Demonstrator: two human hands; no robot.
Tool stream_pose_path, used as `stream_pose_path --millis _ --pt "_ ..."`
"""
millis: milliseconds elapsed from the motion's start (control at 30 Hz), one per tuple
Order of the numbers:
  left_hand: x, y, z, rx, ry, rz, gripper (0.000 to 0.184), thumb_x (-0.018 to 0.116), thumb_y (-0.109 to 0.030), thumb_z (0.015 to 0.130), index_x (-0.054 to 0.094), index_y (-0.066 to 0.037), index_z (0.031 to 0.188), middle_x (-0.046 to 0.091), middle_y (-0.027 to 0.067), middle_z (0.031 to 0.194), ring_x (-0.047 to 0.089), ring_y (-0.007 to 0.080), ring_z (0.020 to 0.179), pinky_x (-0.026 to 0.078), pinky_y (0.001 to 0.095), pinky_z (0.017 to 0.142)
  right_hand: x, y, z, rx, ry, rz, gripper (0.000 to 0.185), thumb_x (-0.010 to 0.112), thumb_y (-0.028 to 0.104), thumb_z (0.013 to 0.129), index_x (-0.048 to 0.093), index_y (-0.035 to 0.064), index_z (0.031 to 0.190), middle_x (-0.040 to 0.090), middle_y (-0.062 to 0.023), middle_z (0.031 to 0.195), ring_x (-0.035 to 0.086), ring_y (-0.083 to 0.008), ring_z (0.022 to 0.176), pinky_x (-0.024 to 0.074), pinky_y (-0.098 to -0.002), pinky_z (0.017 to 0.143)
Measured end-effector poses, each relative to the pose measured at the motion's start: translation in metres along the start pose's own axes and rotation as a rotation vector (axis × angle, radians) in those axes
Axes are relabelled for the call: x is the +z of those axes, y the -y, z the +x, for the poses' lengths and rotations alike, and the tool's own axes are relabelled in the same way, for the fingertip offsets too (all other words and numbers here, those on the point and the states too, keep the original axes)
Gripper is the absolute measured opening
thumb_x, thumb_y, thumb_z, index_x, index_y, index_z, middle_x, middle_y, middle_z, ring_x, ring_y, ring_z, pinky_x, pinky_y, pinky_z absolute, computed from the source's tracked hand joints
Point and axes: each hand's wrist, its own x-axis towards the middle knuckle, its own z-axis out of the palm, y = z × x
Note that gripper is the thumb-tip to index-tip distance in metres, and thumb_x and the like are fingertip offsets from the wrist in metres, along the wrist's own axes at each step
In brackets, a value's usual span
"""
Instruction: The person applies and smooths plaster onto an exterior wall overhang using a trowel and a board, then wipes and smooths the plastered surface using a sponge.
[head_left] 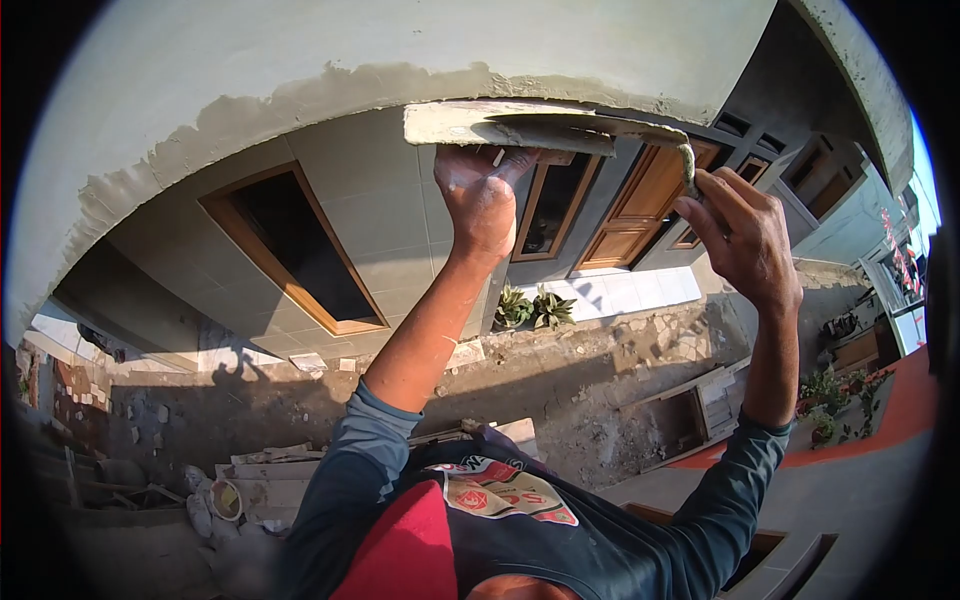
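Both arms [425,325] up & fwd, L hand [480,208] clenched, R hand [748,235] in curled grip, angled inwd

The person wears a dark blue-grey shirt [610,545] with a broad, plain red panel [405,550] on the left part of the chest. Across the middle of the chest sits a printed patch [515,495] in beige and red with a pale outline, a small red emblem on it; its lettering is creased and too small to read. A curved neckline [530,577] shows below the print. The left sleeve [375,440] and the right sleeve [735,490] are blue-grey, wrinkled and bunched, leaving the forearms uncovered. The left hand [480,205] and right hand [748,238] are bare, the left marked with whitish smears around the thumb and wrist.
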Motion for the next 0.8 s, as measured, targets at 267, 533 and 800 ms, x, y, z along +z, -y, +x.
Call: stream_pose_path --millis 267,533,800 --pt "0.007 0.002 0.006 0.137 -0.039 0.185 0.042 0.067 0.012 0.074 0.053 0.000 0.110 0.059 0.0135 0.109 0.062 0.0233 0.094 0.056 0.0368 0.080 -0.019 -0.019 0.013 -0.014 -0.001 0.061 0.028 0.063 0.023 0.088 0.064 -0.0044 0.094 0.053 -0.0102 0.065 0.053 -0.0196 0.053 0.0405 -0.0349 0.047" --pt "0.006 0.005 0.009 0.108 -0.023 0.123 0.042 0.068 0.018 0.067 0.053 0.007 0.104 0.057 0.0116 0.104 0.056 0.0189 0.096 0.048 0.0320 0.089 -0.026 -0.040 0.078 -0.103 0.244 -0.108 0.032 0.060 0.026 0.090 0.068 -0.0042 0.091 0.065 -0.0177 0.073 0.062 -0.0252 0.060 0.0488 -0.0371 0.059" --pt "0.015 -0.001 0.005 0.145 -0.019 0.208 0.042 0.058 0.020 0.072 0.048 0.009 0.112 0.055 0.0167 0.110 0.059 0.0255 0.099 0.053 0.0351 0.088 -0.031 -0.010 0.066 -0.179 0.167 -0.067 0.030 0.059 0.025 0.090 0.067 -0.0043 0.089 0.063 -0.0164 0.068 0.061 -0.0273 0.057 0.0473 -0.0378 0.057"
